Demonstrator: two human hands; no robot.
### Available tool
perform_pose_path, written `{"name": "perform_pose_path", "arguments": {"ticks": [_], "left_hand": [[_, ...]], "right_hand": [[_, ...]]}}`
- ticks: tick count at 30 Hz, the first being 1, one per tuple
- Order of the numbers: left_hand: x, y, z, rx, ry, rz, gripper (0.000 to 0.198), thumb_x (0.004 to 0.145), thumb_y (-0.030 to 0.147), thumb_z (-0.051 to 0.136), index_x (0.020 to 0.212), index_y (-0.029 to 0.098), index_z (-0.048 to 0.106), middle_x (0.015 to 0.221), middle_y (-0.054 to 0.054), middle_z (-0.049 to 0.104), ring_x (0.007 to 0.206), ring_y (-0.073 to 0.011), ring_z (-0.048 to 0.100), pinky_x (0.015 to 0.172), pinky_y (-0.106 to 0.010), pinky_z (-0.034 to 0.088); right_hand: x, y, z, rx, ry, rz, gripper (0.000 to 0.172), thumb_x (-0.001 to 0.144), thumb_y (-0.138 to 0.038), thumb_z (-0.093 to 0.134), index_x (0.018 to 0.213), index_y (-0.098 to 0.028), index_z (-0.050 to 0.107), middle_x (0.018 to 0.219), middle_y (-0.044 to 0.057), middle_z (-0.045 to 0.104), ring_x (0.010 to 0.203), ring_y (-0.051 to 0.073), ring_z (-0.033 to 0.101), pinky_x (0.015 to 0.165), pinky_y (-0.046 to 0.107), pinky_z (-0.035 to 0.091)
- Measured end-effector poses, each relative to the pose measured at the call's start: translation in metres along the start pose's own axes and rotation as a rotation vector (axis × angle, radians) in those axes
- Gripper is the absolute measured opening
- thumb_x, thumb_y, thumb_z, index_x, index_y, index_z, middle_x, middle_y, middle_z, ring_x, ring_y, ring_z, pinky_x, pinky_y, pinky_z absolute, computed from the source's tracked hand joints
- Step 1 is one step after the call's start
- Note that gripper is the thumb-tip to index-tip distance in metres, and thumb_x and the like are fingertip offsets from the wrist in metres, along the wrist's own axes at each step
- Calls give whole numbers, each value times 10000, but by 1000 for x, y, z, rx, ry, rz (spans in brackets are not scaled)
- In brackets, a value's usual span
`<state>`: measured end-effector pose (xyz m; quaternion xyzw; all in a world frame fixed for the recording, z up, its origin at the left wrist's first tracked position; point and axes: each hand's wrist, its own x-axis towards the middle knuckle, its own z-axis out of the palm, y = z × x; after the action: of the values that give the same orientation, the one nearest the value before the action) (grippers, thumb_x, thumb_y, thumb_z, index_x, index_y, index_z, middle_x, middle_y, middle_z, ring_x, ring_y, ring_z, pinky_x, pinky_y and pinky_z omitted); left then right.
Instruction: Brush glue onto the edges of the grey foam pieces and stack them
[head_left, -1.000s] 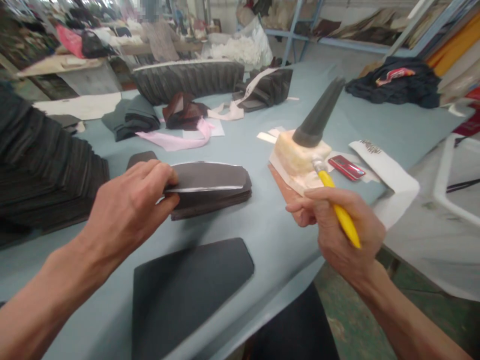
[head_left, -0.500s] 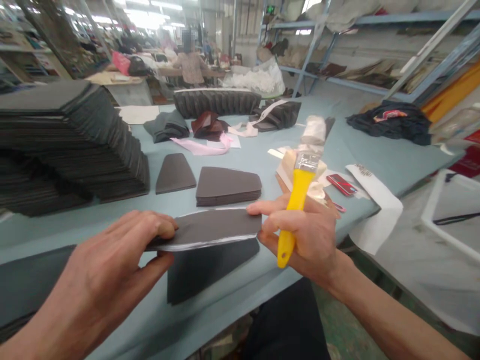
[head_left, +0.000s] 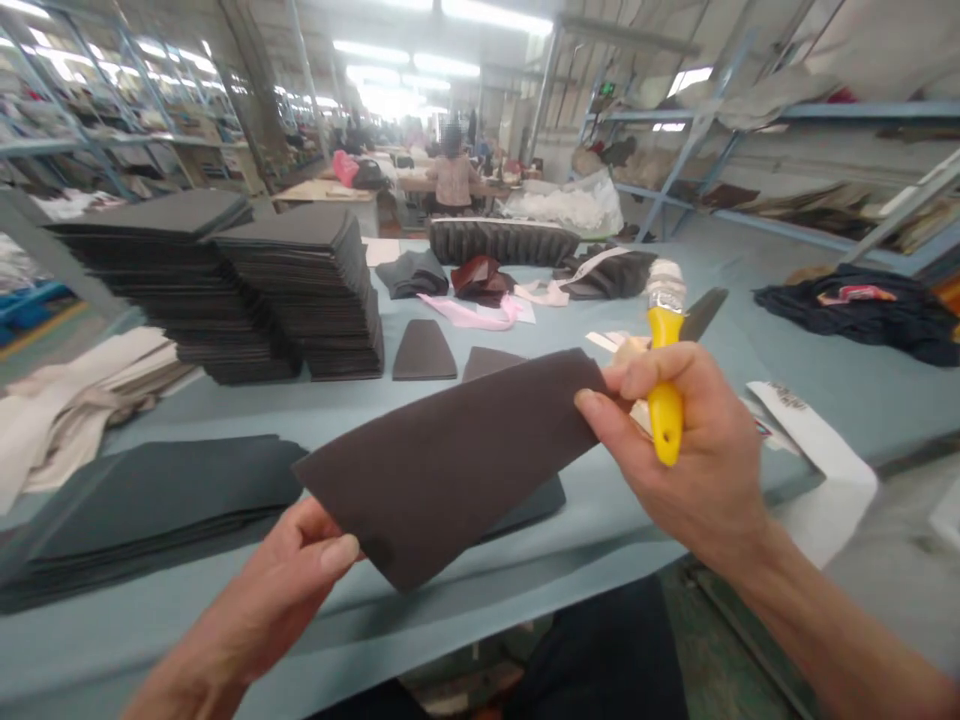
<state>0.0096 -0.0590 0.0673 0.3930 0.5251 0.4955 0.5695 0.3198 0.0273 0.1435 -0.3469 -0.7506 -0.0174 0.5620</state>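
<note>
A dark brown-grey flat panel (head_left: 450, 460), tapered and flexible like foam or fabric, is held tilted above the table. My left hand (head_left: 292, 570) pinches its lower left edge, the thumb in front and the fingers partly hidden behind. At the panel's right end, my right hand (head_left: 690, 440) grips it between thumb and fingers. The same hand also holds a paintbrush with a yellow handle (head_left: 665, 400), its whitish bristles pointing up. Beneath the held panel, part of another dark panel (head_left: 536, 505) shows on the table.
Tall stacks of dark panels (head_left: 300, 290) stand at the left behind a lower pile (head_left: 172, 490). One small panel (head_left: 424, 350) lies beyond my hands. Dark scraps, a pink strip (head_left: 472, 312) and a white strip (head_left: 817, 430) lie about the blue-green table (head_left: 847, 350). A person sits far back.
The panel has been raised and turned so its broad face shows instead of its white-coated edge. My left hand has shifted down its left end; the view has swung left.
</note>
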Motion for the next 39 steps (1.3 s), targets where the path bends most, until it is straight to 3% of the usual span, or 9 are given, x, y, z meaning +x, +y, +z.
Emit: {"name": "perform_pose_path", "arguments": {"ticks": [2,5,10,15,21,25,31,36,39], "left_hand": [[-5,-9,11,-58,60,4,583,608,664,970,970,233,820,954,-82,810,900,-252,732,892,-351,629],[-3,-6,26,13,111,72,482,683,637,948,897,231,801,867,-40,779,773,-176,678,707,-249,577],[17,9,23,171,127,152,407,750,606,891,792,232,737,719,24,708,647,-113,592,617,-206,473],[36,5,15,384,98,98,458,796,574,854,643,200,639,586,37,613,599,-86,522,639,-223,390],[42,7,25,593,24,-80,437,859,527,812,662,190,616,576,55,537,569,-75,427,578,-237,304],[52,2,26,668,15,-142,447,769,583,822,628,207,624,524,41,501,499,-85,362,475,-269,197],[62,-6,23,704,-11,-232,430,735,577,822,605,212,636,506,32,496,465,-75,348,442,-246,188],[63,-7,23,687,-34,-265,443,745,578,815,601,206,621,491,31,497,444,-66,346,433,-228,193],[63,-9,24,666,-34,-278,418,744,550,818,613,205,621,488,39,485,440,-63,339,445,-215,218]], "right_hand": [[-5,4,4,49,3,38,241,891,-174,769,924,-274,551,815,-45,615,712,133,627,638,278,538],[-13,10,10,81,48,109,256,886,-186,778,927,-278,543,851,-24,621,769,157,633,675,313,546],[-33,18,16,9,111,180,259,891,-231,780,936,-289,532,848,-10,609,727,169,594,641,347,517],[-66,33,16,-131,80,214,274,869,-274,817,905,-279,546,818,-18,606,636,142,526,617,342,493],[-98,58,21,-204,40,285,341,770,-278,898,867,-265,571,760,-6,648,610,145,559,646,350,479],[-112,68,24,-166,-1,338,356,785,-333,891,898,-266,560,788,1,623,619,153,577,680,370,495],[-124,72,20,-235,-64,339,306,792,-352,882,888,-243,613,874,39,661,683,169,618,719,392,522],[-124,71,18,-355,-83,220,279,827,-380,872,889,-239,639,829,20,681,684,166,644,727,384,525],[-126,76,20,-375,-110,248,300,840,-431,857,891,-246,627,842,26,690,682,169,645,719,383,532]]}}
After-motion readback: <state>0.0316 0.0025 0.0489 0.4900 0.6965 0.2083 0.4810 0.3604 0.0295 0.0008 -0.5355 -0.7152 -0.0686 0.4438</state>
